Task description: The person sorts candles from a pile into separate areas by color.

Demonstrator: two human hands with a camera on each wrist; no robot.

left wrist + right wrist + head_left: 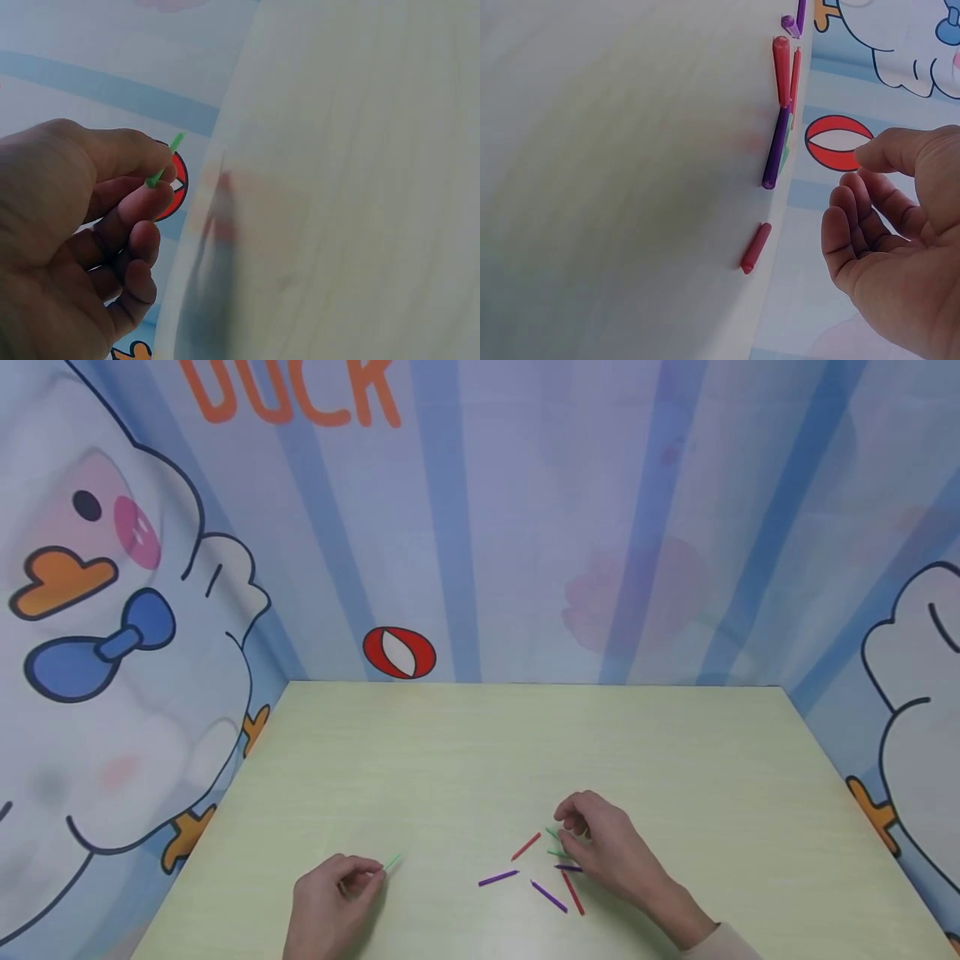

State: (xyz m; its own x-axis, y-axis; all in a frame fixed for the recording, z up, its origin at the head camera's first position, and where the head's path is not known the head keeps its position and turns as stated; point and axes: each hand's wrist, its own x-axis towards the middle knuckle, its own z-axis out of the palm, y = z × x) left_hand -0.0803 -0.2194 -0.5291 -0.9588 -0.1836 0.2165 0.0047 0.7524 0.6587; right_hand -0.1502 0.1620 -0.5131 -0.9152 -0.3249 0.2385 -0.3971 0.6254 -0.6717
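Note:
My left hand (369, 875) rests on the pale green table (465, 752) at the front left and pinches a short green stick (392, 861) between thumb and forefinger; the left wrist view shows the same green stick (166, 160) poking out past the fingertips. My right hand (572, 828) hovers over a scatter of small sticks with its fingers loosely curled, holding nothing (851, 176). Under and beside it lie a red stick (526, 846), a green stick (558, 853), purple sticks (498, 878) (548, 896) and another red stick (572, 892).
A printed cloth backdrop with cartoon ducks (112, 610) and a red-and-white ball (399, 652) walls in the table on three sides. The table's far edge (525, 684) meets the cloth.

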